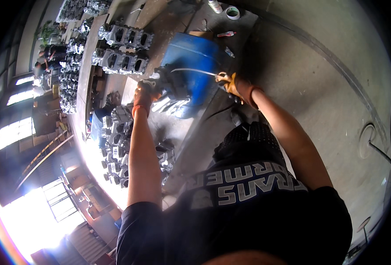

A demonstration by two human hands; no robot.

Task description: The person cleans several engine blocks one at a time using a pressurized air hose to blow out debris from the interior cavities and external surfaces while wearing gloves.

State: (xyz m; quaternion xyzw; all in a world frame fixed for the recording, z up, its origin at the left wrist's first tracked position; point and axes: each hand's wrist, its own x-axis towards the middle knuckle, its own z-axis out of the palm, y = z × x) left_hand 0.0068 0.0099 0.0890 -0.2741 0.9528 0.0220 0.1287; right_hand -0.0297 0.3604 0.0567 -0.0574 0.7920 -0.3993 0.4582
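My left hand [143, 93], in an orange and black glove, grips a dark metal engine casting [171, 84] that rests on top of a blue plastic drum [195, 66]. My right hand [231, 84], also gloved, is closed on a thin metal rod or tube [193, 70] that reaches left across the drum to the casting. The rod's handle is hidden inside the glove. Both arms stretch forward from my body.
Several silvery cast metal parts lie in rows on the concrete floor [319, 88]: two long ones [120, 59] beyond the drum, more [116, 145] near my left arm. A tape roll [232, 13] and a can [214, 5] sit farther off. Bright windows glare at the lower left.
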